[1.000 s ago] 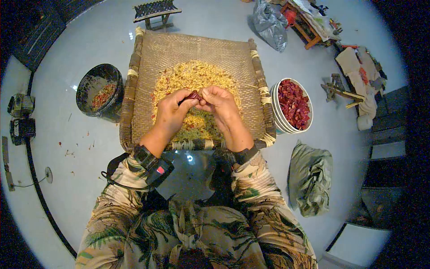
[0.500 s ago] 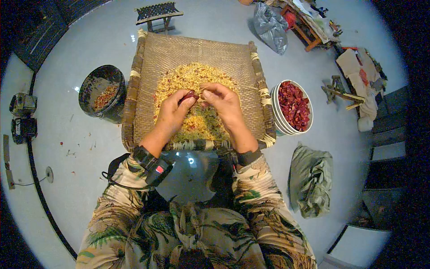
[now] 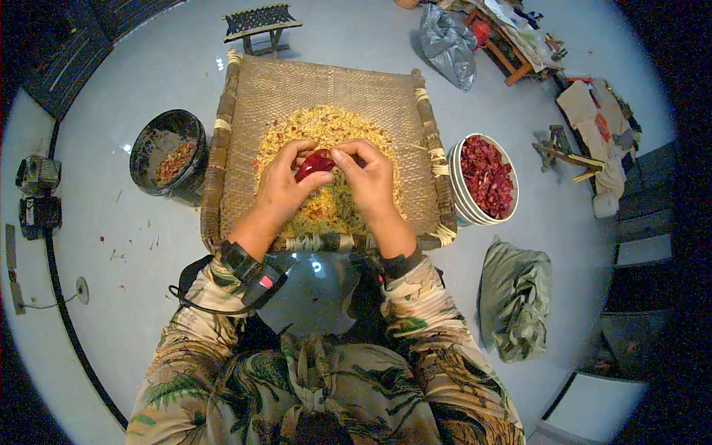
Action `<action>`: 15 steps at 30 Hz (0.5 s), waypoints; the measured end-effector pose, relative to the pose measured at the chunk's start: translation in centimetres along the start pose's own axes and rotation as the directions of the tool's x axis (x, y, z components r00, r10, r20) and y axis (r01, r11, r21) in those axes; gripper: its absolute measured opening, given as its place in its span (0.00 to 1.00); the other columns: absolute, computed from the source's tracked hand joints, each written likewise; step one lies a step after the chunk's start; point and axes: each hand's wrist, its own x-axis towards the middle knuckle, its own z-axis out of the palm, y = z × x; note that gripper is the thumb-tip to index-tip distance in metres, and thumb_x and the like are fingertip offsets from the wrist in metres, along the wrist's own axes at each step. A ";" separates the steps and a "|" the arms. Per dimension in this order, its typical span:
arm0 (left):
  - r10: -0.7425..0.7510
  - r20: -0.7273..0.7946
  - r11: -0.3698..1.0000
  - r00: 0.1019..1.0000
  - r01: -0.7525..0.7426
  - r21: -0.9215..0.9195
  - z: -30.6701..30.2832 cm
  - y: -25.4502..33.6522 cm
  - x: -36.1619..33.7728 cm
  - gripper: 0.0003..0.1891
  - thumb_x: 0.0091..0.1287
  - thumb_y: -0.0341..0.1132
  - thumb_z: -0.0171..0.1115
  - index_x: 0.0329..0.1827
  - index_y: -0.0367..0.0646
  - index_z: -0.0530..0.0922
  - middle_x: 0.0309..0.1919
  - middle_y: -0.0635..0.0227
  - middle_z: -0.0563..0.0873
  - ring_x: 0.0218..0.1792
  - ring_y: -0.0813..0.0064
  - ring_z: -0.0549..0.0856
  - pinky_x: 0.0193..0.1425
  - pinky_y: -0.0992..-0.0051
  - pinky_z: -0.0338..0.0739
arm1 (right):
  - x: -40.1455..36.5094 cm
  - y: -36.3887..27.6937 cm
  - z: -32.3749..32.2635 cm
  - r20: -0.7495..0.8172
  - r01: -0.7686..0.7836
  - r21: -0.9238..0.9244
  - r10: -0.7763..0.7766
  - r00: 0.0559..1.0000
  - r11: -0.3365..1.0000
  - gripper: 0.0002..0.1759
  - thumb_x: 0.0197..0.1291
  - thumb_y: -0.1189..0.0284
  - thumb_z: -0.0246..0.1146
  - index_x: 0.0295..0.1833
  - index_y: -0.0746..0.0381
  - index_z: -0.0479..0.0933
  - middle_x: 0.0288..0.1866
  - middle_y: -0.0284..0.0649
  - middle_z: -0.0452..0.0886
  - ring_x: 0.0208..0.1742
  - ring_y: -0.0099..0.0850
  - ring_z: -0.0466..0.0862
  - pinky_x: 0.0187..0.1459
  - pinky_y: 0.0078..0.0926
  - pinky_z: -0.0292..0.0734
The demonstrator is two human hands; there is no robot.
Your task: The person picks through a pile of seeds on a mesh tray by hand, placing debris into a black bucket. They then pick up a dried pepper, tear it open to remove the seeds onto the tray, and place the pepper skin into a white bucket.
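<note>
A dark red dried chili pepper is held between both hands above a woven tray. My left hand has its fingers and thumb closed around the pepper's body. My right hand grips its right end between thumb and fingers. Beneath the hands lies a wide heap of yellow chili seeds dotted with red bits, partly hidden by the hands and darkened by their shadow.
Right of the tray stands a white bucket of red chili pieces; left of it is a black bucket with reddish scraps. A green sack lies at right. Beyond are a small stool and a grey plastic bag.
My right hand has come in to the left and now grips the pepper's end. More of the pepper shows, turned between both hands.
</note>
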 end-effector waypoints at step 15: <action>-0.156 0.078 0.988 0.985 0.156 0.005 0.0 0.3 0.4 0.10 0.57 0.35 0.62 0.34 0.38 0.76 0.23 0.64 0.79 0.25 0.77 0.77 0.30 0.76 0.72 | 0.4 -0.7 0.9 0.021 0.161 -0.268 -0.161 0.987 0.950 0.07 0.54 0.71 0.59 0.30 0.65 0.73 0.28 0.45 0.75 0.31 0.41 0.76 0.32 0.31 0.71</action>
